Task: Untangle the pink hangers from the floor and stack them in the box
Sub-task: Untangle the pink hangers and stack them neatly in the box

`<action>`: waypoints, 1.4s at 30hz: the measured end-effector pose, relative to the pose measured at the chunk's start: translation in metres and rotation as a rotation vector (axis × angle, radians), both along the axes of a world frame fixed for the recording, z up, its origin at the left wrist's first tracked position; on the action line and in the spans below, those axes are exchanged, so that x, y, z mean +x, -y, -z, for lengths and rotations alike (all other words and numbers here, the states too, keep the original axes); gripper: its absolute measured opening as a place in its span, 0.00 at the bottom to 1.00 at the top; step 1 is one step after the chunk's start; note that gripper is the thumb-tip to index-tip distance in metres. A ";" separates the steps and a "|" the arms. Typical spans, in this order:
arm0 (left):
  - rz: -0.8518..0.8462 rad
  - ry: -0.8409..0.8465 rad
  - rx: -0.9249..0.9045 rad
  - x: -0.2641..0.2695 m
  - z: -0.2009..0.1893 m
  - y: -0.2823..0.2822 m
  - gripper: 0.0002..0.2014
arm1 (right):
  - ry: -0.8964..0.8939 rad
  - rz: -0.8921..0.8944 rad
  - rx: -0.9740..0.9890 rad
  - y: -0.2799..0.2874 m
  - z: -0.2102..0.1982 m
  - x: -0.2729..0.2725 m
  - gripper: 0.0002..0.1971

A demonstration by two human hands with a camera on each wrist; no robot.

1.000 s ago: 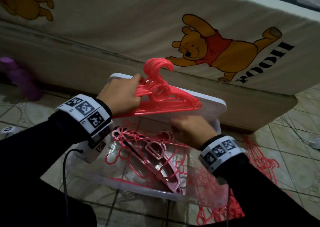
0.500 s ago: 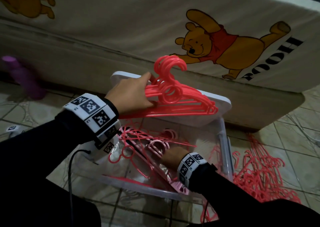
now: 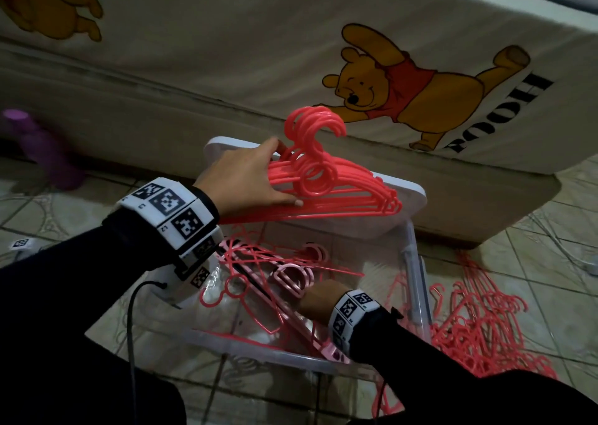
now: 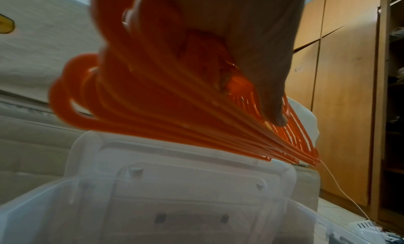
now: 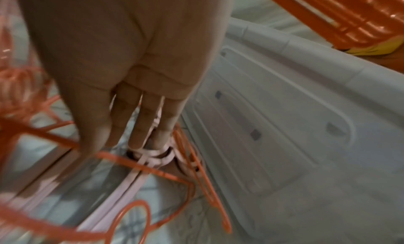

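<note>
My left hand [image 3: 249, 178] grips a neat stack of coral-pink hangers [image 3: 330, 188] by the necks, hooks up, above the back of the clear plastic box [image 3: 417, 282]. The left wrist view has the stack [image 4: 174, 101] fanned out under my fingers [image 4: 271, 92]. My right hand [image 3: 315, 300] is down inside the box among loose pink hangers [image 3: 259, 282]. Its straight fingers [image 5: 135, 140] touch the pale pink hangers [image 5: 153, 157]. A tangled pile of pink hangers [image 3: 479, 330] lies on the floor right of the box.
The white box lid [image 3: 404, 217] leans against the bed [image 3: 291, 52] with its bear-print sheet, right behind the box. A purple bottle [image 3: 42, 152] stands at far left. A white cable [image 3: 576, 256] runs over the tiles at right. Wooden wardrobe doors [image 4: 345, 109] stand beyond.
My right hand left the underside of the held stack and went down into the box. My left hand kept its hold and shifted the stack a little right.
</note>
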State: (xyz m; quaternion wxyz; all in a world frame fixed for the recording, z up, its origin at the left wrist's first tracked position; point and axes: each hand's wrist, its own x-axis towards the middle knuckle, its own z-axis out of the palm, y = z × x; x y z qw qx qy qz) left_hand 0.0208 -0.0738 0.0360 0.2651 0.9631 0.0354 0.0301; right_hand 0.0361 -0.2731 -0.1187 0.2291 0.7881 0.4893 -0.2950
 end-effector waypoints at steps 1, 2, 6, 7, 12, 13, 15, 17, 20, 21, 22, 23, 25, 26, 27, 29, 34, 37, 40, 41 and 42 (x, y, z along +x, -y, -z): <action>-0.002 0.004 0.004 0.000 0.000 0.000 0.39 | -0.016 0.003 -0.010 0.003 0.001 -0.002 0.17; -0.003 0.008 0.005 0.000 0.000 0.000 0.39 | -0.038 0.015 -0.020 0.005 0.005 -0.006 0.16; 0.001 0.010 -0.007 0.001 0.001 0.000 0.38 | -0.019 0.111 -0.039 0.006 0.010 -0.008 0.16; 0.003 0.013 -0.009 0.001 0.002 -0.001 0.38 | -0.008 0.116 -0.014 0.004 0.009 -0.005 0.17; -0.005 0.062 -0.006 0.001 0.001 -0.002 0.40 | -0.002 0.163 0.151 -0.003 -0.018 0.020 0.17; -0.009 0.077 -0.003 0.002 0.001 -0.002 0.40 | 0.024 0.161 0.175 -0.003 -0.025 0.025 0.17; -0.020 0.106 -0.011 0.003 0.000 -0.001 0.39 | 0.084 0.156 0.224 0.001 -0.042 0.033 0.15; -0.030 0.130 -0.021 0.002 -0.001 0.000 0.39 | 0.121 0.122 0.242 0.006 -0.053 0.037 0.13; -0.034 0.155 -0.028 0.001 -0.003 0.000 0.37 | 0.126 0.085 0.200 0.011 -0.055 0.034 0.13; -0.035 0.160 -0.028 0.001 -0.004 0.000 0.37 | 0.118 0.081 0.190 0.010 -0.054 0.030 0.13; -0.036 0.163 -0.027 0.000 -0.004 0.001 0.37 | 0.123 0.052 0.170 0.010 -0.050 0.027 0.15; -0.034 0.165 -0.025 0.000 -0.004 0.001 0.37 | 0.107 0.039 0.148 0.009 -0.046 0.022 0.16; -0.027 0.161 -0.019 0.000 -0.004 0.001 0.38 | 0.083 -0.047 0.109 0.007 -0.040 0.009 0.17; -0.023 0.161 -0.017 0.000 -0.004 0.002 0.38 | 0.085 -0.105 0.102 0.005 -0.038 0.003 0.16; -0.020 0.161 -0.016 0.000 -0.004 0.002 0.39 | 0.078 -0.146 0.088 0.004 -0.036 -0.003 0.16; -0.015 0.157 -0.014 -0.001 -0.004 0.002 0.39 | 0.076 -0.225 0.038 0.002 -0.029 -0.011 0.14; -0.008 0.151 -0.018 -0.002 -0.004 0.002 0.39 | 0.076 -0.190 0.074 0.000 -0.027 -0.007 0.16; -0.027 0.159 -0.012 -0.001 -0.004 0.000 0.39 | 0.060 -0.095 0.211 -0.010 -0.045 0.002 0.15; -0.051 0.186 -0.001 -0.001 -0.007 -0.001 0.40 | 0.131 -0.077 0.288 -0.015 -0.069 0.012 0.13; -0.059 0.200 -0.004 -0.001 -0.008 -0.001 0.42 | 0.155 -0.070 0.312 -0.015 -0.078 0.015 0.13; -0.069 0.217 -0.008 -0.001 -0.009 -0.002 0.44 | 0.175 -0.059 0.345 -0.014 -0.087 0.018 0.12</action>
